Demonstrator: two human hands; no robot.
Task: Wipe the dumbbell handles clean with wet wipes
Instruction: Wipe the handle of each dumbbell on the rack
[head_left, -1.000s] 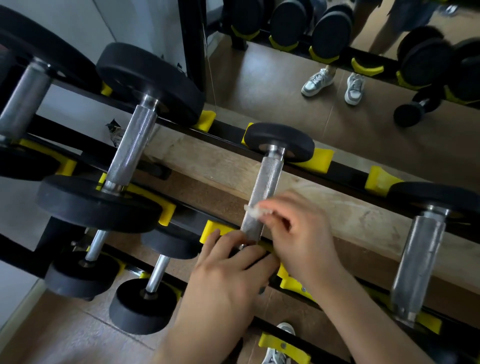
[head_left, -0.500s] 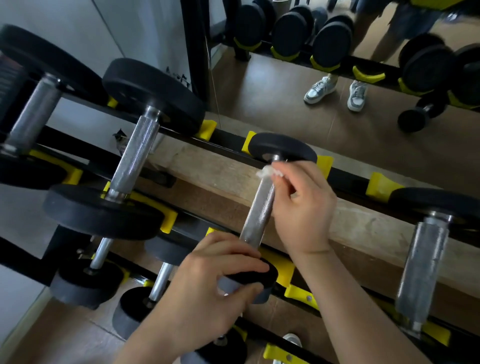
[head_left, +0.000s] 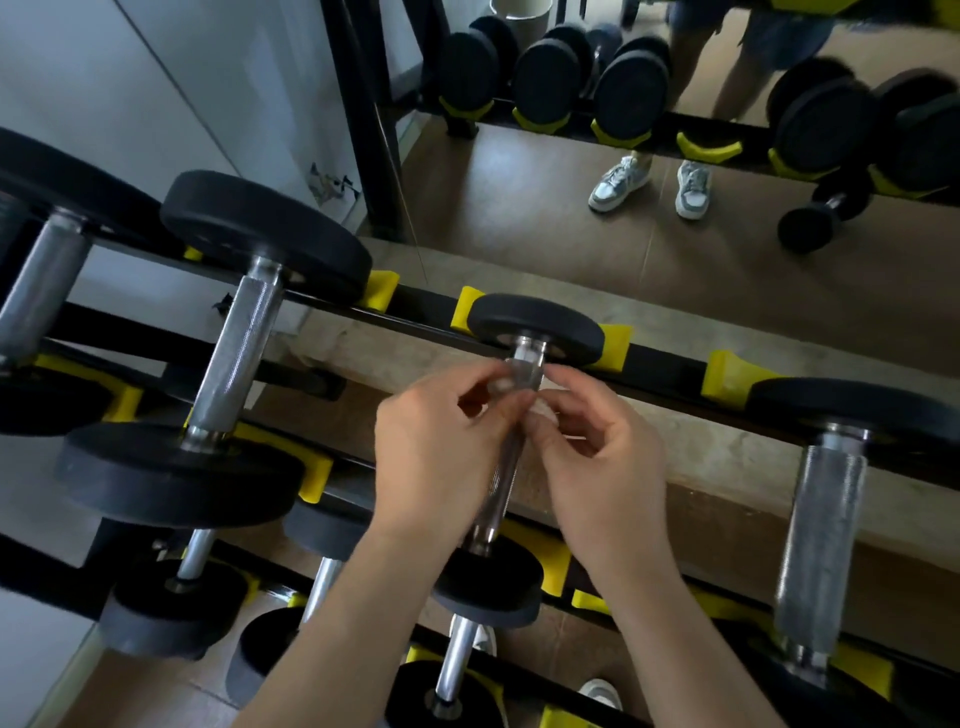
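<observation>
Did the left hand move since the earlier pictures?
Yes. The left hand left the dumbbell's near plate and went up the handle toward the far plate, beside the right hand.

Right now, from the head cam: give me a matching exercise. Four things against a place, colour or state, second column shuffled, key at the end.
Things
1. wet wipe
2. small dumbbell handle
3. big dumbbell handle
4. rack cradle

Descriptions
A. yellow
B. left of both hands, untouched
C. pinched between the fingertips of the left hand and the right hand
D. runs between the two hands

Pairs: 1-C, 2-D, 3-B, 4-A
</observation>
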